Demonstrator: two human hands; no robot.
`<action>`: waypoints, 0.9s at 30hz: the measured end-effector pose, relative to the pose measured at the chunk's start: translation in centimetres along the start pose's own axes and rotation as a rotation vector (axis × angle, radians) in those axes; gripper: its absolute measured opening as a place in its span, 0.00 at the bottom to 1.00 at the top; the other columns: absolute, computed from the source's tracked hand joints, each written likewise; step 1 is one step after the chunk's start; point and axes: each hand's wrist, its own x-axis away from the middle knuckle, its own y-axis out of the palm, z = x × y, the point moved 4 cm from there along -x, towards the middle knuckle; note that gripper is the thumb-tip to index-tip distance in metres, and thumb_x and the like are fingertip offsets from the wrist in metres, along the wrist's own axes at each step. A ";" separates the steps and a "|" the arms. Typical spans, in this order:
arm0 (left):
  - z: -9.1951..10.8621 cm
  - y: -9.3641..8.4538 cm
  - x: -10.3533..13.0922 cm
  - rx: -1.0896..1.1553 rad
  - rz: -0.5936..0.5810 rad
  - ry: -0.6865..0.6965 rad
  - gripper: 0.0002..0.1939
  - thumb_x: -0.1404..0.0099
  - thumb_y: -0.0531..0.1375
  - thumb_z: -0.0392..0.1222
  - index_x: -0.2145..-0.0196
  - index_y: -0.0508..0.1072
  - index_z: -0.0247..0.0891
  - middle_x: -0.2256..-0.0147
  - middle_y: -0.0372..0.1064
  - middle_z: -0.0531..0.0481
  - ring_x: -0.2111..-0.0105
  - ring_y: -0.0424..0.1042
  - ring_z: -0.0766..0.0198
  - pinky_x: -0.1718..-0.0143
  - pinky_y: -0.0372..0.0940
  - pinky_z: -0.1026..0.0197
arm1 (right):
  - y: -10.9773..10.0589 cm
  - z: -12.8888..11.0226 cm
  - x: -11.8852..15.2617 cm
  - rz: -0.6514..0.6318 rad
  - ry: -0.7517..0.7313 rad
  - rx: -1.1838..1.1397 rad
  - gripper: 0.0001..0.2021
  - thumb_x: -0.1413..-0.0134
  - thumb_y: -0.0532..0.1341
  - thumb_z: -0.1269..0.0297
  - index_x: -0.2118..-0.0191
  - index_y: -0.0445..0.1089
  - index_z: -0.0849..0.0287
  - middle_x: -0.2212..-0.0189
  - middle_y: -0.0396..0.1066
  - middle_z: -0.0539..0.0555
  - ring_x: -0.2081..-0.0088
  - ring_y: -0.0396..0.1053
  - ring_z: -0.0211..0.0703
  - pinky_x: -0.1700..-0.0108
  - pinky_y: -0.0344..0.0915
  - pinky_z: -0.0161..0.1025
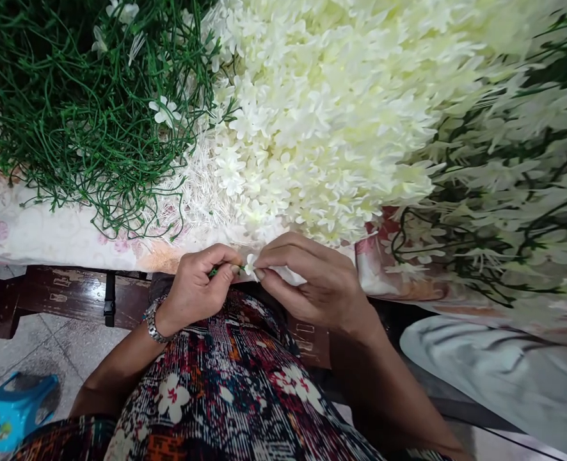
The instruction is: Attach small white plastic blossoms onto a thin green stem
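Note:
My left hand (205,282) is closed, thumb and finger pinching a green plastic stem (213,272) whose end points toward the right hand. A small white artificial flower (249,264) sits between the two hands, pinched by the fingertips of my right hand (312,278). Stem tip and flower meet or nearly meet; I cannot tell whether they are joined. Both hands are just off the table's near edge. Beyond them lies a large heap of loose white artificial flowers (322,128). To its left is a tangled pile of green plastic stems (86,115).
White thread-like pieces (192,186) lie between the piles on the flower-patterned tablecloth (72,234). Stems with white flowers on them (504,192) are heaped at right. A blue plastic stool (15,410) stands on the tiled floor, lower left. Pale fabric (495,371) is at lower right.

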 end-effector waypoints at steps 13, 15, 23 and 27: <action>0.1 0.1 -0.1 -0.022 0.011 -0.031 0.05 0.45 0.51 0.30 0.74 0.66 0.35 0.80 0.62 0.56 0.80 0.62 0.73 0.77 0.59 0.70 | 0.6 -0.3 0.1 0.040 -0.141 0.231 0.08 0.55 0.55 0.76 0.66 0.62 0.59 0.73 0.65 0.52 0.70 0.63 0.36 0.68 0.64 0.35; 0.1 0.2 -0.1 -0.024 0.010 -0.028 0.05 0.45 0.51 0.30 0.74 0.66 0.35 0.80 0.62 0.56 0.80 0.62 0.73 0.77 0.59 0.70 | 0.7 -0.1 -0.1 0.031 -0.132 0.210 0.08 0.55 0.55 0.76 0.67 0.62 0.59 0.73 0.65 0.52 0.70 0.63 0.36 0.68 0.64 0.35; 0.1 0.3 -0.2 -0.072 0.027 0.009 0.07 0.46 0.51 0.28 0.74 0.65 0.35 0.80 0.61 0.56 0.80 0.60 0.74 0.77 0.57 0.70 | 1.1 0.1 -0.3 -0.019 -0.127 0.195 0.06 0.54 0.55 0.77 0.67 0.63 0.61 0.74 0.65 0.53 0.69 0.63 0.35 0.68 0.64 0.34; 0.1 0.4 -0.3 -0.100 0.021 0.001 0.07 0.46 0.50 0.27 0.75 0.65 0.35 0.80 0.61 0.56 0.80 0.60 0.73 0.76 0.57 0.69 | 1.2 0.2 -0.1 -0.025 -0.126 0.186 0.07 0.54 0.55 0.77 0.67 0.63 0.62 0.73 0.65 0.53 0.69 0.63 0.35 0.67 0.64 0.34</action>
